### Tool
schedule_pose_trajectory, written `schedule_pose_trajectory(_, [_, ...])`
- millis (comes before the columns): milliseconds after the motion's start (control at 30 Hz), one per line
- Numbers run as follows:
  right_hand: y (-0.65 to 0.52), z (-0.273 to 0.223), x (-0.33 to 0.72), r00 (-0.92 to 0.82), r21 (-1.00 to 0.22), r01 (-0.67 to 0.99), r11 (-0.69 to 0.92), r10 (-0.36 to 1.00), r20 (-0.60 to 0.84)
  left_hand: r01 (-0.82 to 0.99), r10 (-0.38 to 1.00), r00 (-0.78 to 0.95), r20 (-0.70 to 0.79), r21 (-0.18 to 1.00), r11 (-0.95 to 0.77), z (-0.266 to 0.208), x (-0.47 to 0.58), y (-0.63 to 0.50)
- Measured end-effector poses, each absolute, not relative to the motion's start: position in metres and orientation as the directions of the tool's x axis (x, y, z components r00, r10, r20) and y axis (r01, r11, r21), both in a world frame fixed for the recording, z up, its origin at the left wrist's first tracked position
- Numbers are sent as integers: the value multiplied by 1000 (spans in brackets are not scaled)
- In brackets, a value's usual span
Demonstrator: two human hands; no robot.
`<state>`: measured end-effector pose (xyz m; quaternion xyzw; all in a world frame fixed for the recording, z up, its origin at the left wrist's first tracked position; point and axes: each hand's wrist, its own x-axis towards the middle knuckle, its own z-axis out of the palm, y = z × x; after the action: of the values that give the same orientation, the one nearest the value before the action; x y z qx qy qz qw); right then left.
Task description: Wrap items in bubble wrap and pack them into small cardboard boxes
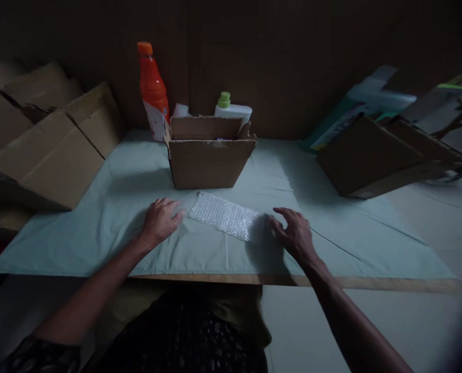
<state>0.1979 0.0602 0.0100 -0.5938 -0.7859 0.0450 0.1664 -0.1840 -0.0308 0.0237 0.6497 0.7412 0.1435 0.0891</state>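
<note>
A flat strip of bubble wrap (226,217) lies slantwise on the cloth-covered table (199,254), between my two hands. Just beyond its left end, my left hand (161,220) is open, fingers loosely curved and holding nothing. My right hand (293,230) is open at the other end, thumb and fingers apart, casting a shadow over the wrap. Whether its fingertips touch the wrap I cannot tell. Behind the wrap stands a small open cardboard box (209,165) with its flaps up; its contents are mostly hidden.
Large open cardboard boxes (55,150) stand at the left. An orange bottle (153,90) and a white bottle with a green cap (233,110) are behind the small box. On the right, another cardboard box (366,158) stands beside a teal bottle (335,122). The table's front edge (351,282) is close to me.
</note>
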Motion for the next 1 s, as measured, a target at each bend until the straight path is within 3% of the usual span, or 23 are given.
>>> schedule_pose_trajectory(133, [56,11,155,-275,-281,913,295,955,106,899,981,-190,39,408,158,26,-130,1])
schedule_pose_trajectory(333, [45,14,162,-128,-630,768,120,991,34,821,976,-211,42,549,154,22,-103,-9])
schedule_pose_trajectory(467, [35,4,182,-195,-796,589,138,980,26,740,976,-216,32,658,142,20,-112,-21])
schedule_pose_trajectory(567, [26,-5,181,-227,-786,587,196,971,72,694,990,-120,69,719,34,17,-113,-26])
schedule_pose_trajectory(700, [23,7,169,-360,-602,669,436,898,252,649,984,-15,178,750,-126,21,-114,-38])
schedule_pose_trajectory(767, [30,31,161,-434,-514,650,560,828,354,671,940,34,338,689,-272,35,-121,-42])
schedule_pose_trajectory(867, [51,93,141,-405,-406,631,661,727,554,778,749,125,651,403,-481,81,-142,-36])
schedule_pose_trajectory(933, [74,142,121,-344,-316,640,701,629,697,859,619,122,776,230,-457,120,-161,-19])
schedule_pose_trajectory(1000, [104,186,96,-292,-261,621,739,527,798,915,577,74,813,174,-363,158,-179,7])
